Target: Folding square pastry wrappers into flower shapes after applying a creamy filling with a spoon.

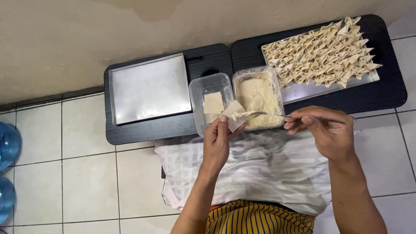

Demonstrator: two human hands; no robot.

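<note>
My left hand [218,141] holds a square dough wrapper [234,113] flat on its fingertips, over the near edge of two clear tubs. My right hand [323,128] grips a metal spoon [268,114], and its tip lays a dab of pale filling on the wrapper. The right tub [259,96] holds creamy filling paste. The left tub [210,102] holds a small stack of square wrappers. A metal tray [303,89] at the far right carries several folded dumplings [323,52].
An empty metal tray [149,89] lies at the left on two low black tables [385,93] against a beige wall. A checked white cloth [260,169] covers my lap. Blue water bottles [8,145] stand at the left edge on the tiled floor.
</note>
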